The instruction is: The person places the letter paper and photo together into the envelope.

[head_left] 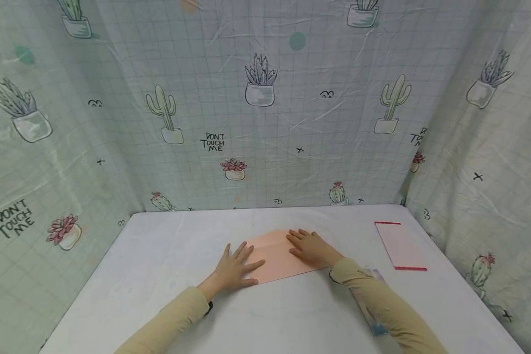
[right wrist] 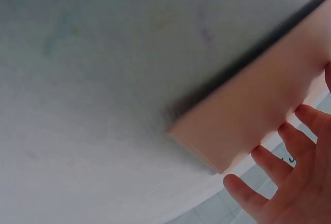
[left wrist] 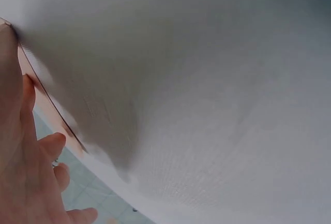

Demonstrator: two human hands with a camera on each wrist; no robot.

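Note:
A peach-coloured sheet of paper [head_left: 272,258], folded with a crease across its upper part, lies flat on the white table. My left hand [head_left: 234,269] rests with spread, straight fingers over its left end. Over its right upper part my right hand [head_left: 310,248] lies palm down, fingers extended and lightly bent. In the left wrist view the left hand [left wrist: 26,151] covers most of the paper, leaving a thin edge [left wrist: 49,105] showing. The right wrist view shows the paper's corner [right wrist: 222,131] beside the right hand's [right wrist: 295,177] fingers.
Toward the table's right side lies a pale pink rectangle [head_left: 400,246] with red strips at both ends. A flat, colourful packet [head_left: 378,327] is partly hidden under the right forearm. A cactus-print curtain [head_left: 265,147] surrounds the white table [head_left: 168,255].

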